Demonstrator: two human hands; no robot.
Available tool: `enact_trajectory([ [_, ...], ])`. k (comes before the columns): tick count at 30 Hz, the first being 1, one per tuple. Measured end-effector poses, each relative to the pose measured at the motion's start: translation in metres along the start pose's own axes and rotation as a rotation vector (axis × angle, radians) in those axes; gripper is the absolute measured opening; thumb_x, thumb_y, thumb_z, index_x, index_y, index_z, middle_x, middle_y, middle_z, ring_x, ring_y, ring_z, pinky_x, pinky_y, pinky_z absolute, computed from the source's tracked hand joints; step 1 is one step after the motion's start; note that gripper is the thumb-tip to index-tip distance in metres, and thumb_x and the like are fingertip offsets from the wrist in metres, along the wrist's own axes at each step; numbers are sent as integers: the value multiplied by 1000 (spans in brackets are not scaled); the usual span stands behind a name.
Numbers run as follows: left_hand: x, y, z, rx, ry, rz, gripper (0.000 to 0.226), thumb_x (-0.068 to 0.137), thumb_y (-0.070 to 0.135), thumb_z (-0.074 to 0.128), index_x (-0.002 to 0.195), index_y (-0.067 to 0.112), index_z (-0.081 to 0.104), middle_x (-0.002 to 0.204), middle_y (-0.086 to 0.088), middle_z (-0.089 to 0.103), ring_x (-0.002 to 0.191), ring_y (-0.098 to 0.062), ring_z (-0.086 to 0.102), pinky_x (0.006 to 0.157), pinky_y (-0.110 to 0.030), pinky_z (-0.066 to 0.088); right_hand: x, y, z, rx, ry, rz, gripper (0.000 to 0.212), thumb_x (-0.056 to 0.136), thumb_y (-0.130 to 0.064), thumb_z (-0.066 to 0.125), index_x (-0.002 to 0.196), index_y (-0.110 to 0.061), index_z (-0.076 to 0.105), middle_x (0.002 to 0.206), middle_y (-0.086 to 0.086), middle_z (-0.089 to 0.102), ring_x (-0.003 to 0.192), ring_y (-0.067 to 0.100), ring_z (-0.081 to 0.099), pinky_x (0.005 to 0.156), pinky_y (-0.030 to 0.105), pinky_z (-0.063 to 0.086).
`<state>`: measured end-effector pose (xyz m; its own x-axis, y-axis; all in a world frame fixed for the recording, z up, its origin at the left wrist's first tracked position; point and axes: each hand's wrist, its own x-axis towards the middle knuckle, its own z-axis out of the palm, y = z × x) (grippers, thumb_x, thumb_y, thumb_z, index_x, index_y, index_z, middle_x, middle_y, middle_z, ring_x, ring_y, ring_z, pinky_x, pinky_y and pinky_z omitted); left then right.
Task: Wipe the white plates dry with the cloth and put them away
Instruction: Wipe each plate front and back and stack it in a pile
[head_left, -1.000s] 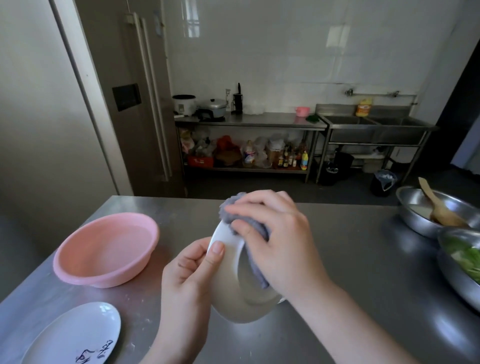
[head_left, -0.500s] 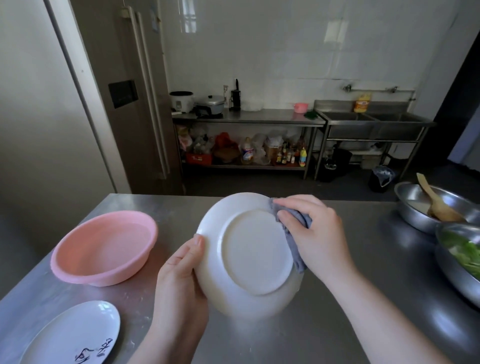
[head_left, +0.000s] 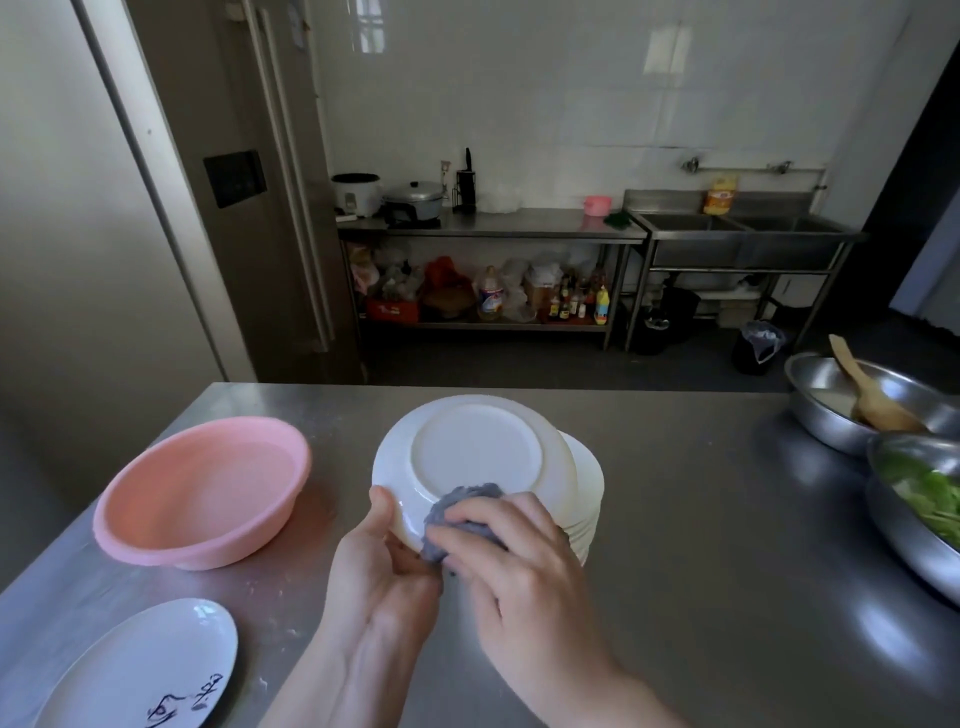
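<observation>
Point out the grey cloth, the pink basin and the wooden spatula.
grey cloth (head_left: 457, 512): head view, bunched middle above the fingers.
pink basin (head_left: 156, 538): head view, near outer wall.
wooden spatula (head_left: 878, 402): head view, its blade inside the steel bowl.

left hand (head_left: 382, 566) gripping plate (head_left: 470, 462), right hand (head_left: 511, 564) pressing cloth (head_left: 457, 512)

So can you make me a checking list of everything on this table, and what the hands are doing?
Surface: steel table, bare in the middle, some pale specks near the left edge.
Job's things: white plate held upside down, above a stack of white plates; grey cloth pressed on its rim.
Clutter: pink basin; oval plate with dark markings; two steel bowls, one with a wooden spatula, one with greens.
Hands: left hand grips the plate's edge; right hand holds the cloth.
Cables: nothing seen.
Surroundings: fridge, shelf table, sink.
</observation>
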<state>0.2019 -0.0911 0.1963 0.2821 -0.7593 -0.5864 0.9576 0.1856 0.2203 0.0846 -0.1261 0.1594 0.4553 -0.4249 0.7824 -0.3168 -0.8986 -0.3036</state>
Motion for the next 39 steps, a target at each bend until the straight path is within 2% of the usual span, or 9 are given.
enact_trajectory([
  [3, 1, 5, 2, 6, 23, 41, 38, 95, 30, 58, 117, 0, 61, 101, -19, 72, 87, -28, 69, 40, -32, 54, 1, 10, -5, -11, 35, -27, 25, 86, -7, 59, 100, -22, 73, 106, -9, 63, 92, 15, 55, 78, 27, 49],
  [5, 0, 6, 2, 14, 19, 168, 15, 94, 21, 60, 90, 8, 68, 75, -2, 75, 65, -12, 72, 39, -30, 54, 1, 22, -12, 25, 142, 83, 24, 83, -6, 64, 101, -19, 75, 105, -8, 64, 95, 13, 55, 87, 20, 45],
  [9, -3, 0, -4, 225, -162, 417, 44, 96, 17, 54, 58, 15, 75, 65, 8, 72, 57, 1, 68, 45, -16, 51, 16, 45, -27, 192, 218, 457, 25, 84, -3, 68, 97, -22, 75, 103, -15, 65, 101, 6, 59, 89, 16, 42],
  [13, -7, -11, -6, 557, -324, 519, 24, 86, 28, 58, 70, 18, 74, 71, 3, 66, 61, -5, 60, 53, -19, 45, 45, 58, -40, 242, 208, 592, 25, 85, -6, 66, 95, -28, 73, 100, -15, 66, 96, 0, 61, 85, 15, 46],
  [19, -12, -28, -4, 703, -383, 561, 21, 82, 32, 60, 70, 18, 71, 66, -1, 64, 54, -8, 55, 46, -14, 41, 69, 41, -42, 140, 60, 359, 24, 84, -5, 67, 98, -22, 75, 100, -15, 65, 99, 3, 55, 88, 9, 38],
  [24, -6, -23, -2, 612, -344, 496, 27, 90, 29, 57, 90, 10, 76, 87, -11, 73, 75, -15, 68, 58, -18, 51, 51, 16, -30, 102, -52, 104, 24, 83, -4, 68, 100, -20, 76, 101, -10, 67, 98, 11, 53, 90, 22, 42],
  [31, -6, -5, 6, 354, -185, 235, 42, 97, 36, 52, 92, -4, 65, 75, -16, 74, 62, -25, 73, 51, -29, 56, 8, 11, -20, -12, -109, -148, 23, 88, -4, 60, 100, -15, 76, 104, -5, 69, 91, 18, 56, 81, 28, 49],
  [36, 1, 12, 9, 190, -117, 331, 24, 95, 22, 58, 76, 10, 67, 62, 4, 72, 54, -3, 68, 42, -18, 51, -8, 34, -27, 14, 101, -71, 26, 83, 2, 65, 101, -12, 76, 107, -3, 68, 94, 18, 55, 83, 30, 49],
  [39, 5, 13, 4, 165, -149, 332, 40, 93, 19, 59, 57, 16, 75, 63, 9, 71, 55, 1, 67, 44, -16, 51, 3, 44, -36, 50, 225, 105, 24, 81, -1, 66, 99, -13, 76, 105, -4, 67, 97, 16, 55, 89, 21, 42],
])
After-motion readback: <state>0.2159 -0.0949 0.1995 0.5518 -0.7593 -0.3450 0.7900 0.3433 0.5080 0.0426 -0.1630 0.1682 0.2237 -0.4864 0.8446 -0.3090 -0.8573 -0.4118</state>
